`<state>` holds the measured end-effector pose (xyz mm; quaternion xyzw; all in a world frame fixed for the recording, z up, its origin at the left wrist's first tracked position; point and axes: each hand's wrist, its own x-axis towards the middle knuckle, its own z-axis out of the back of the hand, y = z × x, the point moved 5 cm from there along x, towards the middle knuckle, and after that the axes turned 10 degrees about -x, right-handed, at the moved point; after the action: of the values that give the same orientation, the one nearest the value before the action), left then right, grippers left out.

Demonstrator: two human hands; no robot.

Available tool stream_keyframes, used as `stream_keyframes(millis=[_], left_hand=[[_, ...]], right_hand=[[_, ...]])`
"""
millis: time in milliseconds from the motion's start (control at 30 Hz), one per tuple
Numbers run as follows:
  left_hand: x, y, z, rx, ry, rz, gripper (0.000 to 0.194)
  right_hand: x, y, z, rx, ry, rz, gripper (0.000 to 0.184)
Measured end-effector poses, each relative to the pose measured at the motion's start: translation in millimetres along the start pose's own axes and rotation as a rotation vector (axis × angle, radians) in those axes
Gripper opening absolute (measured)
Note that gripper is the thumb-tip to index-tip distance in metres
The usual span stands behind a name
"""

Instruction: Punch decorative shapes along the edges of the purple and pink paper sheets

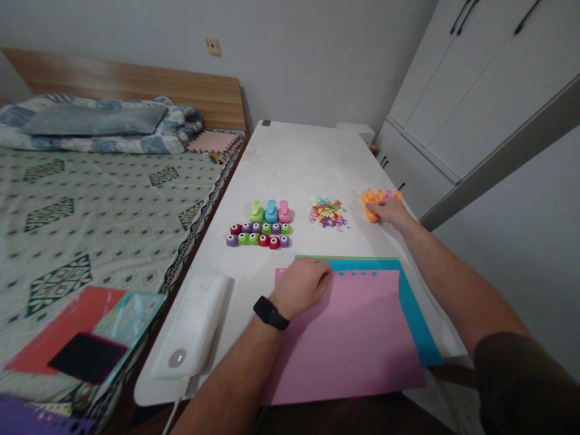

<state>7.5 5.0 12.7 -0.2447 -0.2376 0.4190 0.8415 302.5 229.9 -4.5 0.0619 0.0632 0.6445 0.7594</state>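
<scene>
My left hand [302, 287], with a black watch on its wrist, rests curled on the upper left part of a pink sheet of paper [353, 338]. Its fingertips are hidden beneath it. Small cut-out shapes line the sheet's top edge, and blue paper [419, 332] lies under it. Out to the right, my right hand [389, 210] has its fingers closed on an orange paper punch [372, 214]. More orange and pink punches stand just behind that hand. A pile of colourful paper cut-outs [327, 212] lies left of it.
Green, blue and pink punches [270, 212] stand behind two rows of small punches [258, 240]. A white device with a cable [193, 326] lies at the table's left edge. On the bed are a dark phone-like object [87, 357] and a red sheet [67, 326].
</scene>
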Motion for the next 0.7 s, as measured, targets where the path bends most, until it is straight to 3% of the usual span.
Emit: stream_keyframes(millis=[100, 267, 367, 533, 700], left_hand=[[0, 0, 0.5, 0.005, -0.004, -0.003, 0.021], [0, 1, -0.4, 0.015, -0.007, 0.002, 0.022], [-1, 1, -1.5, 0.02, -0.003, 0.008, 0.023], [0, -1, -0.4, 0.024, -0.003, 0.018, 0.023], [-1, -3, 2.1, 0.033, -0.007, 0.018, 0.024]], right_hand=[[-5, 2, 4, -0.021, -0.041, -0.022, 0.052], [-31, 30, 30, 0.09, -0.352, 0.039, 0.053], [-49, 73, 37, 0.151, -0.33, 0.236, 0.045], [-69, 161, 41, 0.22, -0.17, 0.521, 0.046], [-79, 254, 26, 0.206, -0.039, 0.746, 0.052]])
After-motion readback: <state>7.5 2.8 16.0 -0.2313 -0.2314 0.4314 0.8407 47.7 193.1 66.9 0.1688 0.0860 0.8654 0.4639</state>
